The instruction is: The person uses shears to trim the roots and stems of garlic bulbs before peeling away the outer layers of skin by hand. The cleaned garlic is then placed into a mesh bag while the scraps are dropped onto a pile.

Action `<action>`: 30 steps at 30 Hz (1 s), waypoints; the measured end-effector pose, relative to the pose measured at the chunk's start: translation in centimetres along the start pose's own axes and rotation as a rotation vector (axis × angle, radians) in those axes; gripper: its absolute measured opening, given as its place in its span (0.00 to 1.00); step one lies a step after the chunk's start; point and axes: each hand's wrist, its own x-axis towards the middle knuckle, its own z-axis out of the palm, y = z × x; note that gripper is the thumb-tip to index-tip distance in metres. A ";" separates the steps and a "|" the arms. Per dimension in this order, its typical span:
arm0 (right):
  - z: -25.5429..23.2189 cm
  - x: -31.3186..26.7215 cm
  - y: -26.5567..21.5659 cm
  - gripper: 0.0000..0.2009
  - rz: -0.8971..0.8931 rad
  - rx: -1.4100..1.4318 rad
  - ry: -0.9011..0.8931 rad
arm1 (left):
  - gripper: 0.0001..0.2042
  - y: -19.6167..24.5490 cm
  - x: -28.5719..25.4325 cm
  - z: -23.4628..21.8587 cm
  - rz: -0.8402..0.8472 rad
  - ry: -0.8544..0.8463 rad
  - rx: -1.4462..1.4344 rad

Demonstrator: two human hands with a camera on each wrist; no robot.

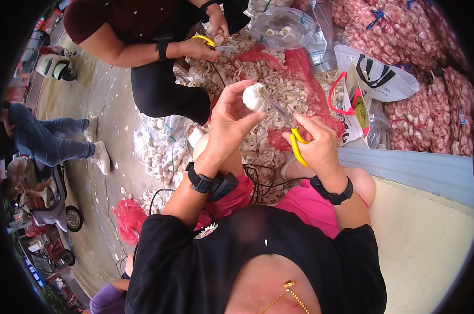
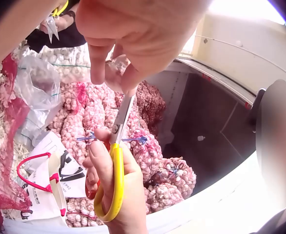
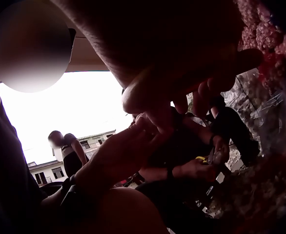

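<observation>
My left hand [image 1: 227, 124] holds a white garlic bulb [image 1: 254, 98] between thumb and fingers, up over the peelings. My right hand [image 1: 322, 145] grips yellow-handled scissors [image 1: 298, 148], fingers around the handles. The blades [image 1: 278, 108] slant up to the side of the bulb, their tips right at its stem end. In the left wrist view, the scissors [image 2: 116, 165] point up toward the left hand [image 2: 138, 39], which hides most of the bulb. The right wrist view is dark; the right hand [image 3: 167, 58] covers the bulb and scissors there.
Garlic skins [image 1: 268, 131] and red netting [image 1: 305, 78] cover the ground ahead. Another person's hand [image 1: 198, 49] holds yellow scissors [image 1: 204, 40] opposite. A bag of garlic bulbs [image 1: 161, 144] lies to the left; a white tote [image 1: 388, 78] and net sacks [image 1: 425, 115] stand at right.
</observation>
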 end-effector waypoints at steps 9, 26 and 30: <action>0.6 0.2 0.2 0.22 0.068 0.116 -0.018 | 0.29 -0.2 0.2 0.0 -0.116 0.087 -0.079; 1.9 -0.8 -0.3 0.23 0.189 0.167 -0.001 | 0.34 -0.9 -0.1 0.3 0.082 0.234 0.383; 2.0 0.2 -0.4 0.22 0.016 0.118 0.069 | 0.35 -1.0 0.0 0.2 0.118 0.235 0.417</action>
